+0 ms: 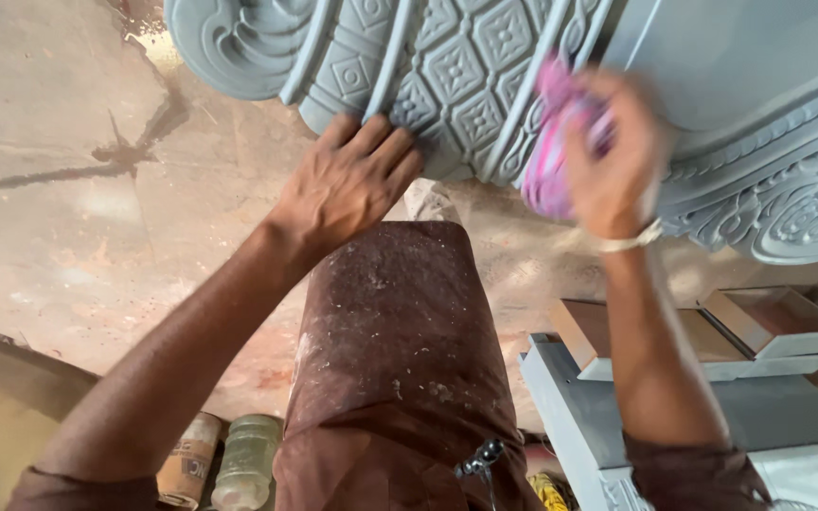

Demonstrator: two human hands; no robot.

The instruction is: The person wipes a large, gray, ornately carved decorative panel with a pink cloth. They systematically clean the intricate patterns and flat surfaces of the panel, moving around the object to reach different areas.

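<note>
Grey carved panel (466, 66) over stained concrete floor (59, 218). L hand (347, 180) flat, released, on carving; R hand (613, 156) clenched on pink cloth (551, 166). Grey boxes (712, 378) nearby.

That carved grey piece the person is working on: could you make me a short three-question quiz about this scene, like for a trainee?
1. True or false: the left hand lies flat on the carved grey piece.
2. What does the right hand press against the carving? A) a metal brush B) a pink cloth C) a chisel
3. Fill in: near the lower left edge, beside the person's brown garment, stands a greenish ____.

Key
1. True: palm down, fingers spread over the patterned panel.
2. B: the pink cloth is bunched in that hand.
3. Jar: the greenish jar stands next to a labelled can.
</note>
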